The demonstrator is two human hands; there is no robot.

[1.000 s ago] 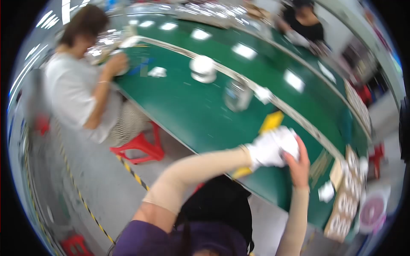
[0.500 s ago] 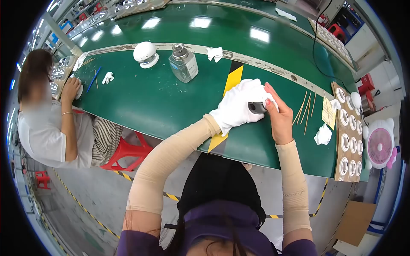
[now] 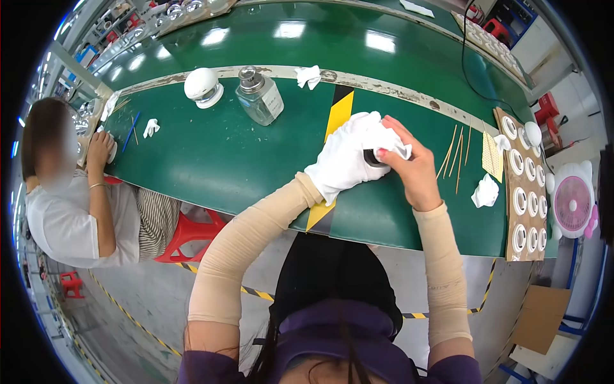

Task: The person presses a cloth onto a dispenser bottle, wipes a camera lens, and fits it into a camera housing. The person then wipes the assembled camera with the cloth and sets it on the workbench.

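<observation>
My left hand [image 3: 345, 157], in a white glove, is closed around a small round part [image 3: 372, 158] with a dark face, most of it hidden by the glove. Bare, my right hand [image 3: 412, 163] pinches a white cloth [image 3: 389, 139] against that part. Both hands are over the green table [image 3: 268, 173], beside a yellow and black tape strip [image 3: 339, 115]. Behind them stand a clear bottle with a metal cap [image 3: 259, 99] and a white rounded device [image 3: 203, 88].
Thin sticks [image 3: 458, 157], a crumpled cloth [image 3: 485, 191], a yellow cloth [image 3: 492, 158] and a cardboard tray of white rings [image 3: 526, 198] lie right. Beyond is a pink fan [image 3: 572, 203]. A co-worker [image 3: 70, 211] sits left. Another crumpled cloth [image 3: 308, 77] lies behind.
The view, tilted and blurred at first, has levelled and steadied. Since half a second ago, the cloth has moved over the part, and less of its dark face shows.
</observation>
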